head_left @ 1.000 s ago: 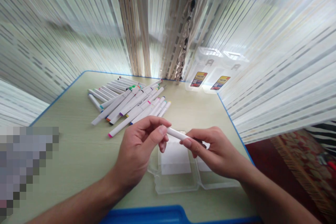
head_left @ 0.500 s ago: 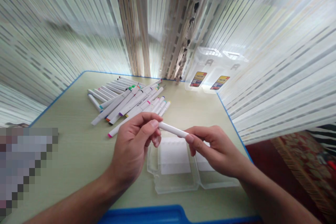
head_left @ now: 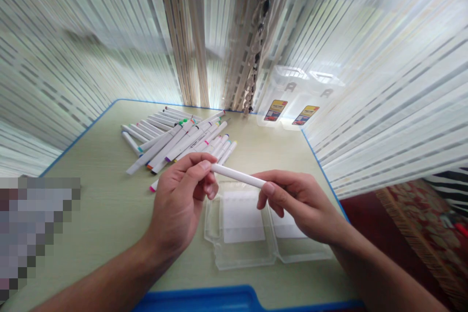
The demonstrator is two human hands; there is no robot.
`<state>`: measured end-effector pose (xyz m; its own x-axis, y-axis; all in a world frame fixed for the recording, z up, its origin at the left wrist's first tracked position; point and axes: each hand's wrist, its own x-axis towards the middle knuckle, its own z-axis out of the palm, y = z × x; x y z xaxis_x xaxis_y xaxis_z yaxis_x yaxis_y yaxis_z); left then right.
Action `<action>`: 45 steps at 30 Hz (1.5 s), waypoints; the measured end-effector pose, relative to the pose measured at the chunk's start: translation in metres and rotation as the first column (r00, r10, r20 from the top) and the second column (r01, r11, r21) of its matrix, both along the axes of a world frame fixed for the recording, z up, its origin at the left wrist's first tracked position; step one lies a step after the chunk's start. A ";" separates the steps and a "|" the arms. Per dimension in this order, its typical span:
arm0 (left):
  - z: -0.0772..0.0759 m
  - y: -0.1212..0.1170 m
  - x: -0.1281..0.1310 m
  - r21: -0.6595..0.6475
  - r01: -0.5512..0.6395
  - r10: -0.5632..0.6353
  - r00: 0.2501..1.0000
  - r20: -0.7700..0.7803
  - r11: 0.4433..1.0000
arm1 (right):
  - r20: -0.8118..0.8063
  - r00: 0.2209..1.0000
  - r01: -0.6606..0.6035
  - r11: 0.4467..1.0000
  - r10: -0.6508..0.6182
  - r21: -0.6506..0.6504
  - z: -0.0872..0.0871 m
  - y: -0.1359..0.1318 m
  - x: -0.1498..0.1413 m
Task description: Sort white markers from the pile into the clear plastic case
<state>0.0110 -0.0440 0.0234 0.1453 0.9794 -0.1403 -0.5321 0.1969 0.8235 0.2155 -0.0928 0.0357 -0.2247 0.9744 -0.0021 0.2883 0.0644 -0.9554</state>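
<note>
Now the left hand (head_left: 179,200) and right hand (head_left: 300,204) pinch a white marker (head_left: 237,176) by its ends, above an open clear plastic case (head_left: 215,253) near the worktop's (head_left: 109,195) front edge; one slack grip could drop it!

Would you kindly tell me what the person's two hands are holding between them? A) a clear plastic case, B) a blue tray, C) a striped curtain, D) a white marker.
D: the slim white plastic marker is pinched at its ends by the fingers of the left hand and the right hand.
</note>
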 end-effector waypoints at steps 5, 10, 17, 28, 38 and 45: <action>0.002 0.002 0.000 -0.022 -0.030 0.030 0.999 0.015 0.999 | -0.053 0.999 0.007 1.000 -0.008 -0.017 0.001 0.000 0.001; 0.003 0.004 0.000 -0.045 -0.044 0.045 0.999 0.026 0.998 | -0.212 0.977 -0.021 0.999 0.014 -0.032 -0.002 -0.002 0.003; 0.003 0.005 0.000 -0.071 -0.063 0.067 0.997 0.050 0.995 | -0.379 0.923 -0.086 0.996 0.069 -0.029 -0.006 -0.005 0.006; 0.004 0.005 0.000 -0.090 -0.056 0.061 0.997 0.054 0.994 | -0.429 0.893 -0.164 0.986 0.135 -0.033 -0.004 -0.007 0.008; 0.005 0.005 0.000 -0.128 -0.049 0.058 0.996 0.068 0.991 | -0.446 0.885 -0.166 0.985 0.133 -0.037 -0.004 -0.007 0.009; 0.004 0.006 0.001 -0.144 -0.033 0.044 0.996 0.071 0.989 | -0.392 0.919 -0.048 0.999 0.036 -0.023 -0.006 -0.005 0.008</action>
<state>0.0116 -0.0383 0.0272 0.1230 0.9551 -0.2696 -0.6000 0.2879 0.7464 0.2233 -0.0974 0.0302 -0.2546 0.9650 0.0635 -0.1109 0.0361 -0.9932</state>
